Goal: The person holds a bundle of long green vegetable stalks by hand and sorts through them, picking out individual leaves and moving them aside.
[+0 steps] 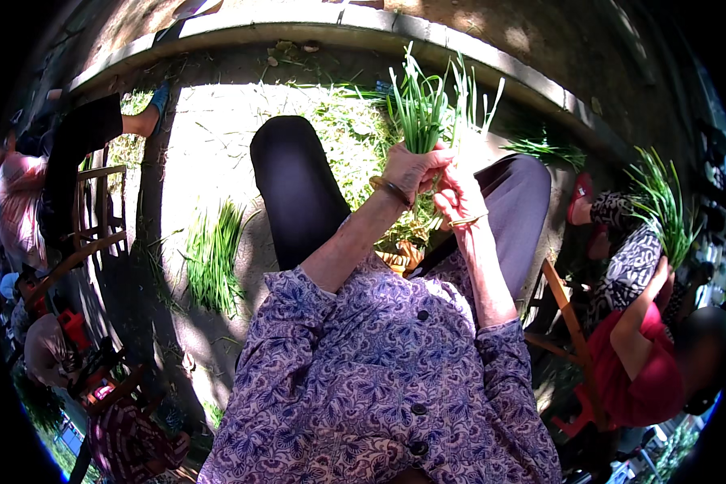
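My left hand (412, 170), with a bracelet at the wrist, is closed around a bunch of long green leaves (420, 115), likely chives, whose tips point away from me. Close against it on the right is my right hand (461, 193), its fingers curled near the stems below the bunch. More leaves (469, 103), some pale in the sun, rise just above the right hand; which hand holds them is not clear. Loose trimmed leaves (354, 136) cover the ground between and beyond my knees. A sheaf of green leaves (215, 260) lies on the ground to my left.
A concrete curb (363, 30) runs across the far side. More green leaves (547, 148) lie by it at the right. A person in red (635, 363) sits close at the right with a green bunch. Several people and a wooden chair (100, 236) are at the left.
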Demonstrator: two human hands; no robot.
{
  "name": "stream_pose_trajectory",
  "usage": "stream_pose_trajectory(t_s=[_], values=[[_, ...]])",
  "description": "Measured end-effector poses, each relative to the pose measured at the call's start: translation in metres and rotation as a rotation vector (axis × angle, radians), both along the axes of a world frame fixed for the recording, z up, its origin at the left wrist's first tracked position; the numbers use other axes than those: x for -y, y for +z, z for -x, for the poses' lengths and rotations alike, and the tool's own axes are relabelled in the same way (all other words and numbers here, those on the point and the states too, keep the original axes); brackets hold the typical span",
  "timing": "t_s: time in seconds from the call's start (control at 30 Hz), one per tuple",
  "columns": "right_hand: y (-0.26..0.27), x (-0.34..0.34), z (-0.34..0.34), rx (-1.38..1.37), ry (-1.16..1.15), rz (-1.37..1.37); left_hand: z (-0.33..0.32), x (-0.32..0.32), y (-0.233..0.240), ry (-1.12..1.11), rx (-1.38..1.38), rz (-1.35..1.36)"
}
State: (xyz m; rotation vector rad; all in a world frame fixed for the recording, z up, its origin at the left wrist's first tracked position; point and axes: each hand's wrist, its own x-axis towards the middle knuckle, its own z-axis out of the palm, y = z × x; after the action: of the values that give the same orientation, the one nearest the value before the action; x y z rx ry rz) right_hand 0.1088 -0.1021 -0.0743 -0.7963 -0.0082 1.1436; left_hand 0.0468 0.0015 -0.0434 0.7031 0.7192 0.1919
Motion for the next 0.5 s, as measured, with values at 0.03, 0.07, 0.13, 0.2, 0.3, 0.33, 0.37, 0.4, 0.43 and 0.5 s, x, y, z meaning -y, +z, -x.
stream_pose_trajectory(t_s=[0.03, 0.07, 0.13, 0.2, 0.3, 0.33, 0.37, 0.4, 0.43, 0.5], values=[[0.003, 0.000, 0.000, -0.003, 0.004, -0.005, 0.001, -0.001, -0.003, 0.002, 0.012, -0.003], [-0.001, 0.000, -0.002, -0.010, -0.014, 0.004, 0.002, -0.003, -0.006, 0.003, 0.024, -0.006], [-0.005, 0.001, -0.008, -0.024, -0.051, 0.012, 0.003, -0.005, -0.009, -0.005, 0.039, -0.025], [-0.003, 0.005, -0.012, 0.031, -0.147, 0.082, 0.004, -0.005, -0.008, -0.009, 0.044, -0.052], [-0.005, 0.012, -0.023, 0.078, -0.255, 0.065, 0.003, -0.004, -0.005, -0.048, 0.038, -0.118], [-0.002, 0.014, -0.025, 0.078, -0.265, 0.083, 0.002, -0.003, -0.005, -0.070, 0.029, -0.126], [0.000, 0.016, -0.028, 0.078, -0.277, 0.102, 0.001, -0.003, -0.005, -0.093, 0.021, -0.133], [0.001, 0.014, -0.029, 0.083, -0.301, 0.085, 0.001, -0.003, -0.005, -0.115, 0.009, -0.150], [0.004, 0.014, -0.028, 0.109, -0.322, 0.108, 0.000, -0.001, -0.004, -0.114, 0.010, -0.188], [0.017, 0.011, -0.025, 0.161, -0.364, 0.159, -0.001, 0.002, 0.000, -0.113, 0.014, -0.260]])
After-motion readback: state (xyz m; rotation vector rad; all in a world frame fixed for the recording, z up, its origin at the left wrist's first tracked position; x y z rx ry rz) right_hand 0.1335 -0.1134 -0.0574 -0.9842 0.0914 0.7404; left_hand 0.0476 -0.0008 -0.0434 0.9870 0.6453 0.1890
